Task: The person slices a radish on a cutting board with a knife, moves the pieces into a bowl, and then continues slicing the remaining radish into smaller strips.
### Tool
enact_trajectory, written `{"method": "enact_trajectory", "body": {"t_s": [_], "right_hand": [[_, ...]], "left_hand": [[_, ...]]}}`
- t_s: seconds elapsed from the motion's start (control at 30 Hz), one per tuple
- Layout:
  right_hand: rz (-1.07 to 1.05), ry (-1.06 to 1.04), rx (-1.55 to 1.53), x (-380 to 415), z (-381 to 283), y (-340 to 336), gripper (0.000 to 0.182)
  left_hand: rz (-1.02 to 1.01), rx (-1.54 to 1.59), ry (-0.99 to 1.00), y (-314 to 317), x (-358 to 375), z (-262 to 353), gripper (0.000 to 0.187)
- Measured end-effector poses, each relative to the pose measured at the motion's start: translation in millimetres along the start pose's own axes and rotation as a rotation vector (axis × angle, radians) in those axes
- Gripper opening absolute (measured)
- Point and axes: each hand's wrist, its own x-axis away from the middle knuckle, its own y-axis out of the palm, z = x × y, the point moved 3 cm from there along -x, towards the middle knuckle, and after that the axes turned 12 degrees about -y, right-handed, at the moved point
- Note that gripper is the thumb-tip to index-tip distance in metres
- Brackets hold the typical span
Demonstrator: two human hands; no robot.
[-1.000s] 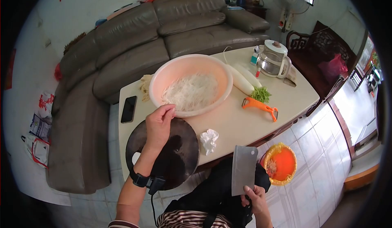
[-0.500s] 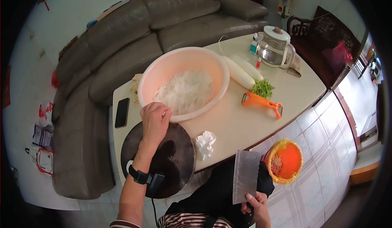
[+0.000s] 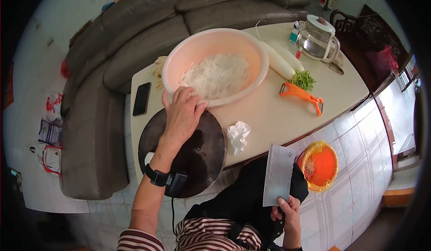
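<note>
The basin (image 3: pixel 233 100) is sitting on the table (image 3: pixel 265 125), just beyond the round board (image 3: pixel 208 161), with white shreds (image 3: pixel 220 75) lying inside. Nearest, the right hand (image 3: pixel 291 211) is closing round the cleaver (image 3: pixel 278 174), its thumb pressing near the blade's base; the blade is standing upright close to the dark trousers (image 3: pixel 229 204). Holding that edge clear of the leg is the careful way while the other hand is working. The left hand (image 3: pixel 182 111) is reaching across the board and touching the basin's near rim, fingers bent and close together; gentle, even pressure there would suit the rim. Its fingertips are partly hidden, so I cannot tell whether they are clamping the rim or pinching shreds. Farther off, two white radishes (image 3: pixel 279 62) are lying beside the basin.
</note>
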Motion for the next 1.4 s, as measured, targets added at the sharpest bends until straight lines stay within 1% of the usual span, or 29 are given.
{"method": "enact_trajectory", "body": {"t_s": [0.2, 0.27, 0.3, 0.37, 0.4, 0.43, 0.5, 0.53, 0.57, 0.67, 0.7, 0.77, 0.83, 0.9, 0.93, 0.97, 1.03, 1.07, 1.13, 1.17, 1.23, 1.27, 1.3, 1.37, 1.4], "right_hand": [[0.000, 0.025, -0.052, 1.9, 2.5, -3.5, 0.021], [0.003, 0.031, -0.045, 1.7, 0.7, -1.7, 0.021], [0.004, 0.038, -0.038, 1.1, 0.4, -0.9, 0.022], [-0.029, 0.024, -0.046, -0.6, 1.6, 0.2, 0.021], [-0.056, 0.009, -0.055, -1.4, 2.0, 1.3, 0.021], [-0.069, 0.020, -0.055, -2.3, 2.9, 2.9, 0.021], [-0.094, 0.010, -0.040, -4.7, 4.7, 8.7, 0.019], [-0.108, 0.006, -0.038, -5.9, 6.2, 11.7, 0.019], [-0.114, 0.005, -0.052, -6.7, 9.0, 14.4, 0.019], [-0.152, 0.020, -0.037, -4.9, 8.8, 22.3, 0.018], [-0.177, 0.033, -0.001, -3.4, 7.9, 26.2, 0.017], [-0.203, 0.051, 0.038, -0.4, 5.2, 38.3, 0.017], [-0.286, 0.040, 0.036, 3.3, 4.8, 60.0, 0.016], [-0.304, 0.067, 0.036, 7.8, 10.6, 75.8, 0.017], [-0.323, 0.092, 0.032, 9.8, 13.9, 83.7, 0.017], [-0.315, 0.093, 0.036, 12.2, 16.7, 91.4, 0.017], [-0.359, 0.130, -0.021, 16.4, 21.8, 106.2, 0.017], [-0.370, 0.160, -0.049, 18.2, 24.9, 110.1, 0.018], [-0.372, 0.180, -0.070, 19.9, 29.1, 117.3, 0.018], [-0.376, 0.201, -0.099, 20.7, 30.7, 120.8, 0.019], [-0.373, 0.205, -0.096, 21.7, 29.7, 127.7, 0.020], [-0.387, 0.217, -0.078, 22.5, 28.1, 131.4, 0.021], [-0.402, 0.231, -0.061, 22.7, 27.0, 133.7, 0.021], [-0.423, 0.234, -0.074, 23.0, 30.3, 133.9, 0.021], [-0.413, 0.241, -0.058, 24.0, 31.0, 135.9, 0.020]], "left_hand": [[0.047, 0.081, -0.060, -5.5, 13.4, -1.7, 0.018], [0.054, 0.095, -0.084, -10.5, 18.6, -7.0, 0.015], [0.056, 0.091, -0.086, -16.2, 23.0, -8.0, 0.015], [0.042, 0.306, -0.188, -34.5, 36.2, -10.9, 0.011], [0.100, 0.305, -0.212, -44.5, 44.5, -11.8, 0.009], [0.102, 0.294, -0.225, -52.1, 54.0, -17.3, 0.009], [0.073, 0.402, -0.310, -70.5, 76.6, -35.7, 0.009], [0.157, 0.356, -0.266, -80.7, 86.8, -39.1, 0.007], [0.161, 0.341, -0.282, -88.4, 98.5, -44.7, 0.007], [0.104, 0.352, -0.502, -101.0, 138.3, -69.6, 0.005], [0.107, 0.347, -0.510, -99.3, 150.8, -74.7, 0.005], [0.003, 0.583, -0.713, -86.1, 175.9, -85.6, 0.004], [-0.005, 0.627, -0.739, -77.2, 190.1, -85.6, 0.005], [0.084, 0.819, -0.763, -74.5, 195.5, -82.9, 0.013], [0.060, 0.844, -0.773, -70.2, 200.0, -87.1, 0.021], [0.053, 0.849, -0.775, -69.8, 201.7, -89.8, 0.021], [0.108, 0.778, -0.705, -71.5, 202.7, -91.9, 0.027], [0.108, 0.785, -0.708, -72.4, 201.2, -92.8, 0.027], [0.152, 0.466, -0.538, -80.6, 192.6, -88.9, 0.045], [0.151, 0.474, -0.541, -80.0, 188.9, -88.2, 0.045], [0.082, 0.349, -0.640, -75.4, 182.8, -88.7, 0.059], [0.069, 0.389, -0.645, -65.8, 182.6, -94.8, 0.066], [0.072, 0.395, -0.647, -64.4, 180.1, -98.8, 0.066], [-0.170, 0.428, -0.681, -56.3, 175.7, -105.0, 0.065], [-0.174, 0.432, -0.679, -55.6, 174.9, -104.9, 0.065]]}}
